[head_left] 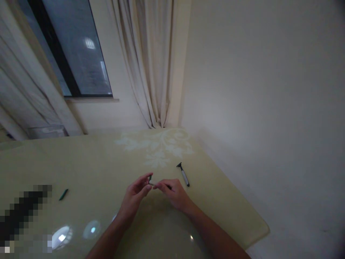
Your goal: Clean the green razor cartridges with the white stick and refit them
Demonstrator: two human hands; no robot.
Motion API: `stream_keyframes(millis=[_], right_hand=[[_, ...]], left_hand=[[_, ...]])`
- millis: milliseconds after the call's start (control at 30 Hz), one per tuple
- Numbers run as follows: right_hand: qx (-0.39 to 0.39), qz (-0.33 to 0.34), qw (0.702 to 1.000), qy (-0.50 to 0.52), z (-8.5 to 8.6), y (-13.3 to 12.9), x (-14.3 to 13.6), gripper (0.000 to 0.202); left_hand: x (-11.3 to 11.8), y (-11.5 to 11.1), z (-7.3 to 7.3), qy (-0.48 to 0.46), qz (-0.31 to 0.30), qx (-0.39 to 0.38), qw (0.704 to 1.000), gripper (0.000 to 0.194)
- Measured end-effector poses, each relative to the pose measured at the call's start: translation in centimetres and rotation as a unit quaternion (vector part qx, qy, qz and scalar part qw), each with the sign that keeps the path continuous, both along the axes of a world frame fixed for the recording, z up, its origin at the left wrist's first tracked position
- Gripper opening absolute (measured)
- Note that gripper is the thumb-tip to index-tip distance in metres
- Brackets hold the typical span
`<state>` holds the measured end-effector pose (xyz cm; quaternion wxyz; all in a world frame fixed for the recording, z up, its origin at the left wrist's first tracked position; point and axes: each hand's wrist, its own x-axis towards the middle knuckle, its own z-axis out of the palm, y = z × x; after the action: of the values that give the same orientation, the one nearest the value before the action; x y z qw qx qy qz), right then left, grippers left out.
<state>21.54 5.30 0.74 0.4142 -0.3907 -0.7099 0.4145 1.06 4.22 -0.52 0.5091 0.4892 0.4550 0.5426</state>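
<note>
Over the table, my left hand (137, 190) pinches the dark green-black head end of a small razor (152, 182) between thumb and fingertips. Closed around its pale handle is my right hand (172, 192); the handle's dark end shows just past the fingers. Most of the handle is hidden by that hand. A second razor (184, 176), grey-handled with a black head, lies on the table a little beyond my right hand, its head pointing away. Far to the left of my left hand lies a small, narrow dark green piece (63, 194), whose kind I cannot make out.
The glossy cream table (223, 208) has a pale floral pattern and reflects lamps at its lower left. A wall (264, 108) runs along its right side. Curtains (151, 61) and a window (78, 50) stand behind it. A pixelated dark patch covers the lower left corner.
</note>
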Motion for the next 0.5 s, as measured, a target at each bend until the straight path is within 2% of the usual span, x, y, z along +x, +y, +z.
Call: stream_keyframes(millis=[167, 367, 500], right_hand=[[-0.019, -0.019, 0.999, 0.03, 0.5, -0.1, -0.5, 0.058], [-0.037, 0.018, 0.998, 0.049, 0.4, -0.7, -0.6, 0.062], [-0.06, 0.027, 0.997, 0.044, 0.4, -0.9, 0.1, 0.063]], left_hand=[[-0.1, -0.1, -0.2, -0.026, -0.001, 0.002, 1.0, 0.063], [0.7, -0.4, -0.3, -0.067, -0.035, -0.034, 0.997, 0.067], [0.9, -0.6, -0.8, -0.102, -0.025, -0.045, 0.993, 0.068]])
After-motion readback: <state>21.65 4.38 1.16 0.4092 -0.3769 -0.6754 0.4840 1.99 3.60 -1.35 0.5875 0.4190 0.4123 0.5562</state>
